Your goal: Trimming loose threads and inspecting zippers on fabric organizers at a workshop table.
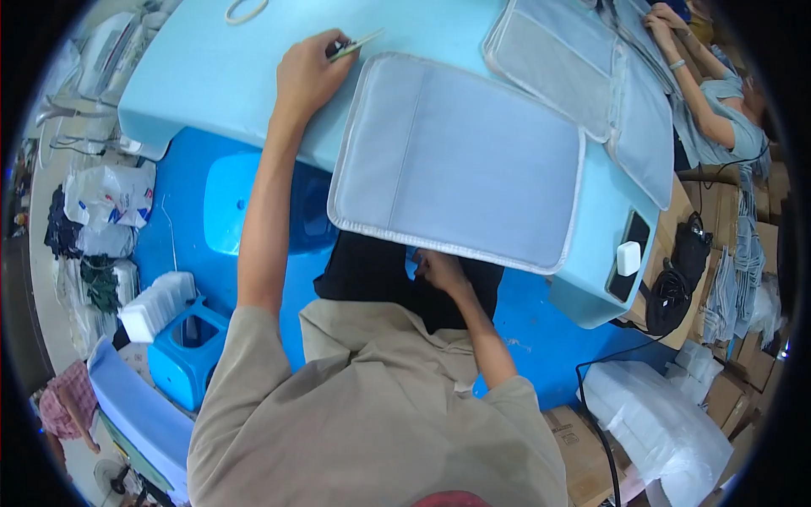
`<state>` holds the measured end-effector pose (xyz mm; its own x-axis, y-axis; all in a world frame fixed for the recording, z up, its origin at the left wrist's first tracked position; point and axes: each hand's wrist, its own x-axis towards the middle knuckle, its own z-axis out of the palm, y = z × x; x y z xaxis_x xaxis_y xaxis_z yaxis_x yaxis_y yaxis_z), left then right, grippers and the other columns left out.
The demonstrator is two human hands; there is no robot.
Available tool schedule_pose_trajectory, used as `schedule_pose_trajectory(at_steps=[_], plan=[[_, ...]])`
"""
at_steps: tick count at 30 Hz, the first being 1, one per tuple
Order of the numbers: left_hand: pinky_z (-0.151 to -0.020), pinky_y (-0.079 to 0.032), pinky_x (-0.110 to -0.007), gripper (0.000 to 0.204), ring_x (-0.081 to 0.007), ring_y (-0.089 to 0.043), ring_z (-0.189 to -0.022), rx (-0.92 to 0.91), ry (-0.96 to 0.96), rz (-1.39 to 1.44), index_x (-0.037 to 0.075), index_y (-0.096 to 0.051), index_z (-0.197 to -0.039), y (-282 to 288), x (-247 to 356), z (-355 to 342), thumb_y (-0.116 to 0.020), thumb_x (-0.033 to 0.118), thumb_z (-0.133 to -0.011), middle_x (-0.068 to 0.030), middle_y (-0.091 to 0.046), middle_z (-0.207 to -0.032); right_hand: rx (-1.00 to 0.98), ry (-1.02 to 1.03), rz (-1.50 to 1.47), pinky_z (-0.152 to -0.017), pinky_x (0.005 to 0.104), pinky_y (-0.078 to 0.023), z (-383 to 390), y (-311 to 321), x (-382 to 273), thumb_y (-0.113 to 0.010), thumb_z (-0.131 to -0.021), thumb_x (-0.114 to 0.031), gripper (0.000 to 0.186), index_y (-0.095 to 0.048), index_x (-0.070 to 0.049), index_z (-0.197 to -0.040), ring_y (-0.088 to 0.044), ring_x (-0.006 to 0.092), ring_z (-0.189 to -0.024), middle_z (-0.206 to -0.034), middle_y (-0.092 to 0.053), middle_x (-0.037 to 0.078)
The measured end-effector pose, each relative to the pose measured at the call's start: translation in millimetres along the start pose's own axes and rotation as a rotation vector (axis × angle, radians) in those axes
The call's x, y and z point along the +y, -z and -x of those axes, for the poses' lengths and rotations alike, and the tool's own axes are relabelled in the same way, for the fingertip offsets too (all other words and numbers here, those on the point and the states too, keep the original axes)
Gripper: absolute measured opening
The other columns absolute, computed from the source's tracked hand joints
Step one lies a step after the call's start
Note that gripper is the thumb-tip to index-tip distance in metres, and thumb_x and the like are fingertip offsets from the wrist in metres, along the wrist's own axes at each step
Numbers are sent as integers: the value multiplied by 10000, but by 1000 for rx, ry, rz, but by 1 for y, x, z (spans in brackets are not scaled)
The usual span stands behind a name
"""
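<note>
My left hand (311,74) is over the light blue table, closed round a slim pale-green pointed tool (359,44) with a dark part by the fingers. Whether it is a pair of snips is too small to tell. To its right lies a grey-blue padded fabric panel (486,160) with rounded corners, piped edges and one stitched line across. The panel's near edge hangs over the table's front, above my lap. Just below that edge is my right hand (443,272), its fingers curled together. What they pinch, if anything, is hidden.
More grey padded panels (553,72) lie at the table's (220,68) far right. A phone (623,283) with a white case on it rests at the right end. A co-worker's arm (703,101) is beyond. Blue stools (182,359) and wrapped bundles (655,418) stand around.
</note>
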<state>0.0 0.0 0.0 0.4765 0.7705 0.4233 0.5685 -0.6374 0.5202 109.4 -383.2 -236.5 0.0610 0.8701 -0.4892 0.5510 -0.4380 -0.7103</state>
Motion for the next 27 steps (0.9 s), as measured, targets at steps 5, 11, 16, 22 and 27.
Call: schedule_pose_trajectory(at_steps=[5, 11, 16, 22, 27], plan=[[-684, -545, -445, 253, -367, -714, -795, -26, 63, 21, 102, -767, -1009, 4, 4, -4, -728, 315, -878, -134, -750, -845, 605, 209, 52, -860, 450, -537, -10, -2, -7, -771, -866, -97, 188, -699, 15, -998, -718, 319, -936, -949, -730, 183], [-677, -528, -416, 219, -345, -710, -763, -29, 70, 39, 60, -743, -987, 6, 15, -2, -726, 249, -878, -168, -733, -839, 655, 172, 44, -810, 474, -560, -23, -23, 30, -670, -985, -153, 196, -692, -37, -1142, -732, 342, -901, -940, -730, 191], [-675, -521, -414, 220, -343, -708, -762, -48, 87, 71, 52, -732, -977, 5, 24, -4, -725, 251, -883, -156, -736, -835, 610, 203, 103, -782, 469, -563, -16, -8, 18, -667, -995, -180, 214, -691, -51, -1165, -739, 325, -863, -942, -733, 188], [-670, -528, -454, 205, -374, -696, -760, -26, 63, 62, 87, -739, -979, 4, 10, -8, -720, 257, -866, -154, -726, -813, 671, 172, -426, -725, 316, -565, 22, 15, -39, -676, -992, -67, 103, -721, 10, -1043, -723, 185, -783, -859, -743, 105], [-649, -511, -446, 203, -372, -685, -735, -23, 47, 20, 79, -729, -967, 7, 16, -7, -719, 260, -877, -156, -710, -787, 774, 213, -893, -723, 341, -561, 92, 47, -82, -583, -1062, -144, 187, -687, 11, -1062, -714, 207, -814, -885, -725, 114]])
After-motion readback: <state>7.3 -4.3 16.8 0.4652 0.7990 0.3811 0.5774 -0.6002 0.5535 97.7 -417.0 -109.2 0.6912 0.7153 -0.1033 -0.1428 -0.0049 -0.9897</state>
